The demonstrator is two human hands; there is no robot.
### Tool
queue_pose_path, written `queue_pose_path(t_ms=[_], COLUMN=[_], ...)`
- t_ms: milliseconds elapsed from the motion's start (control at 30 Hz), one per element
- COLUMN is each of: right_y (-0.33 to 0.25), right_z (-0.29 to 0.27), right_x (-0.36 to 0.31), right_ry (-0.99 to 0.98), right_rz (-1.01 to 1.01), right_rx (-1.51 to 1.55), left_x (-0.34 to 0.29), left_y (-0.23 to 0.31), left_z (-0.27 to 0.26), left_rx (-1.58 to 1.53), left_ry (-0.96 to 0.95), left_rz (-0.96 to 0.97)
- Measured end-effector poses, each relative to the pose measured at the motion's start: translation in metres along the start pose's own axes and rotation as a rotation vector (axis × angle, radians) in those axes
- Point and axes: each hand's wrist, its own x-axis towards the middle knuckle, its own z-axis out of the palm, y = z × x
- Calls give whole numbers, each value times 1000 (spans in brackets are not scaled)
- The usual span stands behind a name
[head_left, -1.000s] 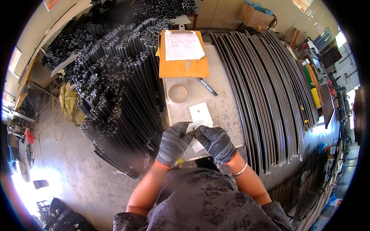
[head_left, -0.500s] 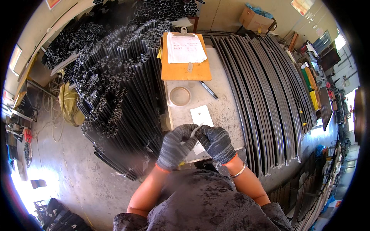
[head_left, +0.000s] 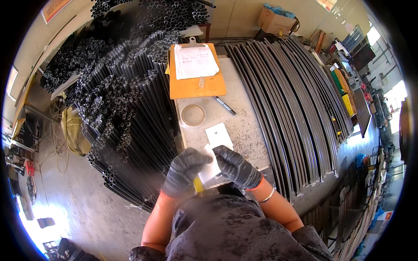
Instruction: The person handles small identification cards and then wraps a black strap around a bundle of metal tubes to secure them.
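Both hands wear dark grey striped knit gloves with orange cuffs. Between them is a small white slip of paper (head_left: pixel 211 167), its flat side partly showing near the table's front edge. My left hand (head_left: pixel 186 168) is closed on the slip's left edge, and the fingers of my right hand (head_left: pixel 236 166) pinch its right edge. Just beyond lies a white card (head_left: pixel 218 135) with a small dark mark. Farther off on the worn pale table (head_left: pixel 248 126) are a ring like a tape roll (head_left: pixel 183 114), a black marker (head_left: pixel 225 106) and an orange-brown clipboard (head_left: pixel 198 88) with handwritten sheets.
A large bundle of black tubes (head_left: pixel 139 104) stands packed along the table's left side. Long dark metal tubes (head_left: pixel 283 113) lie in rows at the right. A cardboard box (head_left: pixel 275 21) is at the back wall, and an olive sack (head_left: pixel 74 132) sits on the floor at left.
My hands have moved a little apart and toward the left. The slip of paper, seen nearly edge-on before, now shows more of its flat face. The whole view has shifted slightly.
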Motion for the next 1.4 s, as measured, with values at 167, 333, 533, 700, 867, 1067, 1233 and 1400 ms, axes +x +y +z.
queue_pose_path(t_ms=[167,333,533,700,867,1067,1233,1400], right_y=[-15,-5,-8,-16,-30,-29,-11,-19], right_z=[-12,-19,-42,-35,-26,-34,-42,-38], right_x=[10,6,15,24,28,15,14,21], right_ry=[-266,-329,-245,-368,-389,-142,-368,-231], right_rz=[445,263,255,159,-33,467,377,364], right_rx=[403,-47,-138,-348,-363,432,103,210], left_x=[3,8,-15,1,16,13,11,15], left_y=[4,16,-13,20,-4,-5,-17,9], left_z=[1,-13,-61,-31,-1,-5,-2,4], left_rx=[395,473,219,937,214,-235,12,-14], left_ry=[-116,54,426,208,-290,-313,-340,-280], left_rz=[178,143,-102,252,-101,-288,-129,-554])
